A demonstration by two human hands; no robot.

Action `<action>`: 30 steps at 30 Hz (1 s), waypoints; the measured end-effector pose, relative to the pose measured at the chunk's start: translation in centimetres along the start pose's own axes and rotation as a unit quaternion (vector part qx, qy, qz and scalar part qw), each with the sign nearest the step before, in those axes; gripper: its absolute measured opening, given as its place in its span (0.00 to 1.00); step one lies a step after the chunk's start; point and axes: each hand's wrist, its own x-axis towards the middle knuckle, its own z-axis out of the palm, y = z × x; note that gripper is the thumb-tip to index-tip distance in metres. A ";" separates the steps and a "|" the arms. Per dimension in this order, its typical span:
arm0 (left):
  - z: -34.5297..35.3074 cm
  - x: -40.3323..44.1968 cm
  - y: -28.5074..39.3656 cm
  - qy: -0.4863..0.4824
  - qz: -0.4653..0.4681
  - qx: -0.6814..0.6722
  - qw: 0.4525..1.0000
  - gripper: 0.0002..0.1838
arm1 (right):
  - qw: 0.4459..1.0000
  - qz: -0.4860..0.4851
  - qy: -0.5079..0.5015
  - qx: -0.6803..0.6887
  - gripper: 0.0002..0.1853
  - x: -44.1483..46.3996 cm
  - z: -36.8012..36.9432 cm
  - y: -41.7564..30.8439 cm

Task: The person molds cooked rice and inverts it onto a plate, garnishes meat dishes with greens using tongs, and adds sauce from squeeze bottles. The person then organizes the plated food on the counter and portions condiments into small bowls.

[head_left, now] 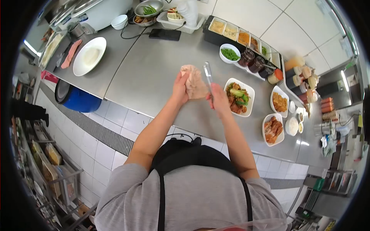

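Head: hands [180, 87] [219, 101] over steel counter [146, 65], tiled floor [103, 152].

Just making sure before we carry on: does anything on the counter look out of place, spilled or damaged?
I see no clear spill or damage. One thing seems odd: a dark phone-like device lies flat on the steel counter, beside the white basket, which looks out of place around food.
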 end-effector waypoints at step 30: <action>-10.1 7.0 9.8 0.013 0.356 0.750 0.557 0.27 | 0.645 -0.073 0.066 -0.758 0.18 16.7 -12.5 -8.2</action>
